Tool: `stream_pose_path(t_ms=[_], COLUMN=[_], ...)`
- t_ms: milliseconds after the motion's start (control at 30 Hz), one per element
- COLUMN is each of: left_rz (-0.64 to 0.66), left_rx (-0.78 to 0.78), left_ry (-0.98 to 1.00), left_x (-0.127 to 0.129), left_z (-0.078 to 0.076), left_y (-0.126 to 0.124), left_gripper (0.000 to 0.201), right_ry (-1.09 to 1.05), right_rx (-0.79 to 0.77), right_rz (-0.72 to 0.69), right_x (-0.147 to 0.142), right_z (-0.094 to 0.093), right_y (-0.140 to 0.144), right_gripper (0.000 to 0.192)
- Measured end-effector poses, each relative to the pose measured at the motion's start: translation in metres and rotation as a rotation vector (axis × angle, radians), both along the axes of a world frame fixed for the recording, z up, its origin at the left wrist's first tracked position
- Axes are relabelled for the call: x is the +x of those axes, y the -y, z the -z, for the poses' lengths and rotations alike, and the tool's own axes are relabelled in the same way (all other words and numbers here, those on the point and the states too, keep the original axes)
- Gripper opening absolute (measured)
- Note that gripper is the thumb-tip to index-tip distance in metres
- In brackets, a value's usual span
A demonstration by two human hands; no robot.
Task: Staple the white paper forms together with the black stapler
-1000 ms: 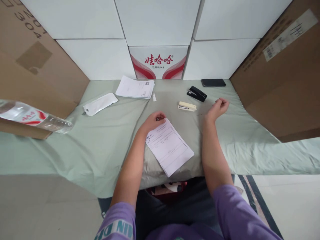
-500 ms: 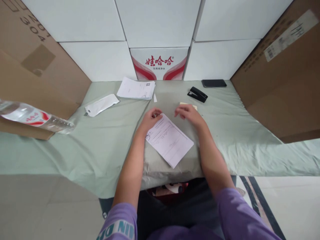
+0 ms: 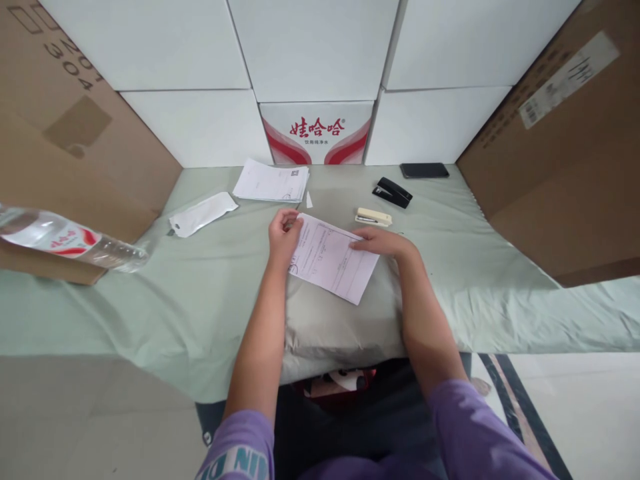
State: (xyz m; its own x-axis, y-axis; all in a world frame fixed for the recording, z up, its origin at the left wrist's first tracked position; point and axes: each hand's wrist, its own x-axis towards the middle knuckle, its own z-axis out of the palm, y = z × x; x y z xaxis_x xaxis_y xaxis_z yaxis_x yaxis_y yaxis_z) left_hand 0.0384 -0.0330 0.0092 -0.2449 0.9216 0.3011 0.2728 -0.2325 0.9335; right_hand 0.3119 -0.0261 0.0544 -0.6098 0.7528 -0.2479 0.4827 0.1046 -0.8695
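Observation:
Printed sheets of paper (image 3: 333,263) lie slanted between my hands over the cloth-covered table. At their upper left corner, my left hand (image 3: 285,233) pinches the edge between thumb and fingers. My right hand (image 3: 377,241) grips the right edge, thumb on top and fingers beneath or behind it. Just beyond the right hand rests a small cream stapler (image 3: 373,217). Farther back is a larger black stapler (image 3: 393,193). How many sheets I hold cannot be made out.
A paper stack (image 3: 271,181), a small white scrap (image 3: 309,199) and a white packet (image 3: 203,213) lie back left. A water bottle (image 3: 75,239) is at far left, a phone (image 3: 425,171) back right. Cardboard boxes (image 3: 560,167) flank the table; white boxes (image 3: 310,50) wall its back.
My right hand has come down from beside the cream stapler onto the papers' right edge. The papers have turned, their right side swinging up. The cream stapler is now uncovered.

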Motion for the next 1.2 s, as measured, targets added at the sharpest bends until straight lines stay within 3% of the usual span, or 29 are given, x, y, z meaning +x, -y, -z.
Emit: stream_pose_path(t_ms=[267,367,433,533,600,700,833,1000,1200], left_rz=[0.063,0.069,0.079,0.127,0.163,0.191,0.184,0.181,0.181], left_rx=[0.058,-0.002,-0.041,-0.090,-0.115,-0.127,-0.135,-0.110,-0.125], left_ry=[0.281,0.289,0.283,0.224,0.164,0.126,0.102,0.035,-0.020], left_x=[0.002,0.002,0.002,0.004,0.006,0.009,0.011,0.011,0.013], left_z=[0.007,0.012,0.016,0.021,0.023,0.023,0.022,0.022,0.022], left_y=[-0.006,-0.008,-0.010,-0.013,-0.015,-0.016,-0.014,-0.012,-0.013], left_gripper=[0.023,0.024,0.025,0.025,0.024,0.022,0.022,0.021,0.020], right_ry=[-0.023,0.031,0.040,0.083,0.255,0.554,0.799,0.756,0.665], right_rx=[-0.112,-0.010,0.220,0.586,0.639,0.566,0.551,0.679,0.739], right_rz=[-0.003,0.055,0.304,0.824,0.952,0.868,0.691,0.624,0.566], right_x=[0.013,0.014,0.021,0.044,0.062,0.079,0.075,0.037,-0.026], right_z=[0.006,0.007,0.004,-0.002,-0.005,-0.004,-0.001,-0.008,-0.007], right_y=[-0.005,-0.006,-0.011,-0.032,-0.053,-0.084,-0.109,-0.139,-0.199], right_gripper=[0.035,0.032,0.031,0.034,0.036,0.052,0.040,0.039,0.040])
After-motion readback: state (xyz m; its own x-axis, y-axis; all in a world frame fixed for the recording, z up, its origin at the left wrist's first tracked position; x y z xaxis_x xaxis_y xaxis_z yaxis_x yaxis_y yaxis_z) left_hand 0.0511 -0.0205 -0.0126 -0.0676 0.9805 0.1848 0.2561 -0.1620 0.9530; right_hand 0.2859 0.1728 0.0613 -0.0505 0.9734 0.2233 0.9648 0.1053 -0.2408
